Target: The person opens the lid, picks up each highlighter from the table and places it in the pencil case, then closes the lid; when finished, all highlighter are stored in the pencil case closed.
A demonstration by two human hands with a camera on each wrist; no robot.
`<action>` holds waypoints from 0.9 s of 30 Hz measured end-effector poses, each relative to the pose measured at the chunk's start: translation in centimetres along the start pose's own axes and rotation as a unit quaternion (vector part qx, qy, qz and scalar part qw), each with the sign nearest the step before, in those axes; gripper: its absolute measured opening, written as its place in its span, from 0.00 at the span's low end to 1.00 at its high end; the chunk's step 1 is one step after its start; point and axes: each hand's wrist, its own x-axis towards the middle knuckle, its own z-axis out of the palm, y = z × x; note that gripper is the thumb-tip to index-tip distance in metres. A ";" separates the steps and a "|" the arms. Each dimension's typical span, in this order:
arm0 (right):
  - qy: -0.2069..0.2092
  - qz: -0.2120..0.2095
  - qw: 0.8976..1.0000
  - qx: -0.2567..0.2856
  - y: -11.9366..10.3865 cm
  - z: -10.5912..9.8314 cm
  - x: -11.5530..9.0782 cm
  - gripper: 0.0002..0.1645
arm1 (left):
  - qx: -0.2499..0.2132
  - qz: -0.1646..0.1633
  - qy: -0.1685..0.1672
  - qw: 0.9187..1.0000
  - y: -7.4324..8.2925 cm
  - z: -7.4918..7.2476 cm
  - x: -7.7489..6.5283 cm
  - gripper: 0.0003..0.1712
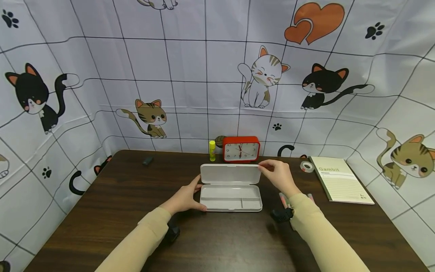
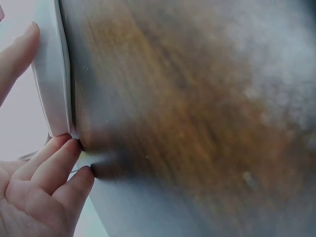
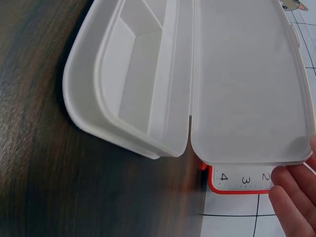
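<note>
A white pencil case (image 1: 221, 204) lies unfolded on the table in the head view, its lid (image 1: 230, 174) raised at the back. Long and short compartments inside its base show nothing in them. My left hand (image 1: 185, 197) grips the base's left end, thumb near the front corner and fingers toward the back. In the left wrist view, fingertips (image 2: 57, 160) touch the end of the case's side wall (image 2: 53, 74). My right hand (image 1: 279, 176) pinches the lid's upper right corner. The right wrist view shows its fingers (image 3: 294, 197) at the lid's edge, partly cut off by the frame.
Behind the lid stand a red clock (image 1: 242, 149) and a yellow tube (image 1: 212, 151). A small dark block (image 1: 147, 161) lies back left. To the right are a tape roll (image 1: 307, 166) and a notebook (image 1: 341, 179). Pen-like items (image 1: 283, 200) are partly hidden by my right wrist.
</note>
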 end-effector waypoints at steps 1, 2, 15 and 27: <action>-0.002 0.002 1.000 0.000 0.0 -0.1 -0.1 0.11 | 0.001 0.000 0.001 1.000 0.0 0.0 0.0 0.71; -0.005 0.002 1.000 0.001 0.1 -0.2 -0.2 0.12 | 0.003 0.001 0.002 1.000 0.0 0.0 0.1 0.71; -0.015 0.017 0.999 -0.028 2.1 -2.6 -3.0 0.13 | 0.004 -0.001 -0.004 1.000 -0.2 0.0 -0.1 0.71; -0.052 0.038 0.996 -0.067 4.1 -5.4 -6.0 0.15 | -0.002 0.001 -0.006 1.000 -0.3 0.0 0.0 0.71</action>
